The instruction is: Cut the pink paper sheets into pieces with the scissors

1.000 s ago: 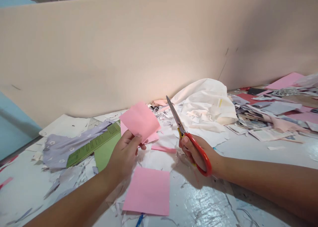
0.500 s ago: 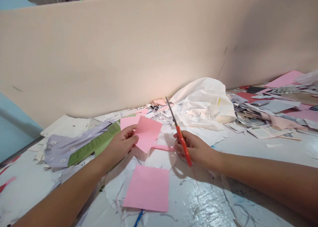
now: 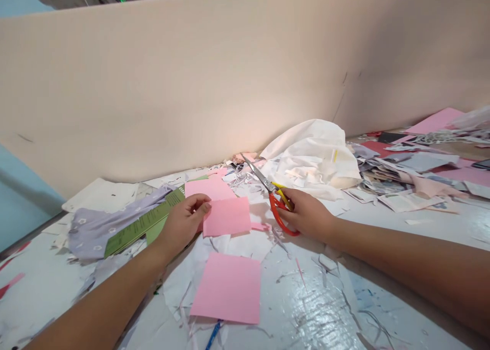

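Observation:
My left hand (image 3: 182, 222) pinches the left edge of a small pink paper (image 3: 228, 216) that lies almost flat on the table. Behind it lies another pink piece (image 3: 209, 188). My right hand (image 3: 306, 213) grips red-handled scissors (image 3: 270, 194) low over the table, their blades pointing up and left and nearly together. A larger pink square (image 3: 228, 288) lies flat in front of both hands. A thin pink strip (image 3: 261, 227) rests between the hands.
A tall beige partition (image 3: 229, 84) stands behind the table. Crumpled white fabric (image 3: 314, 156) sits at the back centre. A green booklet (image 3: 147, 220) and lilac cloth (image 3: 95, 222) lie left. Paper scraps and pink sheets (image 3: 421, 171) pile up on the right. A blue pen (image 3: 213, 335) pokes out in front.
My left hand lowered the pink paper from mid-air down to the table. My right hand tipped the scissors from upright down flat and moved them back.

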Motion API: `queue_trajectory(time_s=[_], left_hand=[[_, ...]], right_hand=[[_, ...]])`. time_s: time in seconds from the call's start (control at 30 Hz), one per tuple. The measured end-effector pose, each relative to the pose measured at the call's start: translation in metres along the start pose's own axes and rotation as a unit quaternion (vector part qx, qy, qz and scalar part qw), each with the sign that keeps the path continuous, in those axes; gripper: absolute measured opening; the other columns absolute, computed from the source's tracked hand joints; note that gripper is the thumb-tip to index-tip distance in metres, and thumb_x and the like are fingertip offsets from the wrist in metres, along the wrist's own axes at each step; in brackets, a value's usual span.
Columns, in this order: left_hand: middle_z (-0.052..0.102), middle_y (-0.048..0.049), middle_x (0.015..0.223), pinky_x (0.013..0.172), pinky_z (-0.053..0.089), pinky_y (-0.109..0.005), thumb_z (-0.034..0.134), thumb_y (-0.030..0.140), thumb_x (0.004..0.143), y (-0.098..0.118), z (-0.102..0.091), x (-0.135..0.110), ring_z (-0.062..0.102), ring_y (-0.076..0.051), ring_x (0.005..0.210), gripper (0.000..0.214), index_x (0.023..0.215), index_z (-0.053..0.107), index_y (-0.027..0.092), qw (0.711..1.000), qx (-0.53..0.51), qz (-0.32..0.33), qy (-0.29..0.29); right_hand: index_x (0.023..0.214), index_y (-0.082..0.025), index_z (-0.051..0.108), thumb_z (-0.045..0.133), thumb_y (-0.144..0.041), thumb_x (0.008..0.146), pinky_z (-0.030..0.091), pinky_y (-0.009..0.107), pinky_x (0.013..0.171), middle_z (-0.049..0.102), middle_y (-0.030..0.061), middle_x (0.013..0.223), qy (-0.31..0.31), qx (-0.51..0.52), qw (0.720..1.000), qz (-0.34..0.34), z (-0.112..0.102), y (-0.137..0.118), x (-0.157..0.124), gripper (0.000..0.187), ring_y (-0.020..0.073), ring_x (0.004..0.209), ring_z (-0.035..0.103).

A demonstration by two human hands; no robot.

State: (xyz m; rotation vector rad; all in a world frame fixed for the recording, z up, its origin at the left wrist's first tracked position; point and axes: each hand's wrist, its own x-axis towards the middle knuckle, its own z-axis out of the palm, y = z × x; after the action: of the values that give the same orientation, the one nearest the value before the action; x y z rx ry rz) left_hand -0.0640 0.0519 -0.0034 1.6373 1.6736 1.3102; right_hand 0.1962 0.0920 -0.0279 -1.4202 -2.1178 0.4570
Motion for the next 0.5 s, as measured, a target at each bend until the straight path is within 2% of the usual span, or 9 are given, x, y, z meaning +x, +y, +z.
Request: queue_trajectory(time_s=[0.1, 0.2, 0.37, 0.5], left_hand=[[0.055, 0.0022, 0.067, 0.052, 0.035, -0.02, 0.057, 0.037, 0.07, -0.004, 0.001, -0.001, 0.046, -0.011, 0.059, 0.021, 0.083, 0.06, 0.021, 1.0, 0.015, 0.017, 0.011], [0.053, 0.0039, 0.063, 0.053, 0.036, -0.019, 0.061, 0.036, 0.067, -0.005, 0.004, -0.002, 0.048, -0.01, 0.06, 0.023, 0.084, 0.056, 0.021, 0.999, -0.047, -0.009, 0.023], [0.055, 0.0032, 0.061, 0.052, 0.036, -0.019, 0.065, 0.031, 0.064, 0.001, 0.008, -0.007, 0.049, -0.009, 0.057, 0.017, 0.07, 0.055, 0.018, 0.995, -0.087, -0.007, 0.046], [0.053, 0.0031, 0.06, 0.047, 0.035, -0.019, 0.063, 0.031, 0.066, -0.003, 0.014, -0.011, 0.046, -0.008, 0.053, 0.017, 0.071, 0.055, 0.017, 0.987, -0.152, -0.015, 0.044]], right_hand=[[0.077, -0.019, 0.049, 0.046, -0.036, 0.074, 0.025, 0.023, 0.047, 0.055, 0.0021, 0.069, 0.002, -0.071, 0.997, 0.019, -0.003, 0.001, 0.003, 0.018, 0.0138, 0.056, 0.045], [0.083, -0.019, 0.049, 0.045, -0.038, 0.074, 0.027, 0.024, 0.047, 0.057, 0.0046, 0.075, -0.004, -0.083, 0.996, 0.037, -0.001, 0.001, 0.004, 0.022, 0.0156, 0.059, 0.047], [0.098, -0.018, 0.05, 0.047, -0.033, 0.075, 0.033, 0.026, 0.056, 0.056, 0.0081, 0.091, 0.0, -0.055, 0.998, 0.022, 0.004, 0.002, 0.0, 0.028, 0.021, 0.077, 0.051], [0.115, -0.018, 0.041, 0.048, -0.035, 0.075, 0.037, 0.027, 0.067, 0.05, 0.0106, 0.11, 0.027, -0.01, 1.0, -0.001, 0.01, 0.006, -0.001, 0.044, 0.0231, 0.092, 0.049]])
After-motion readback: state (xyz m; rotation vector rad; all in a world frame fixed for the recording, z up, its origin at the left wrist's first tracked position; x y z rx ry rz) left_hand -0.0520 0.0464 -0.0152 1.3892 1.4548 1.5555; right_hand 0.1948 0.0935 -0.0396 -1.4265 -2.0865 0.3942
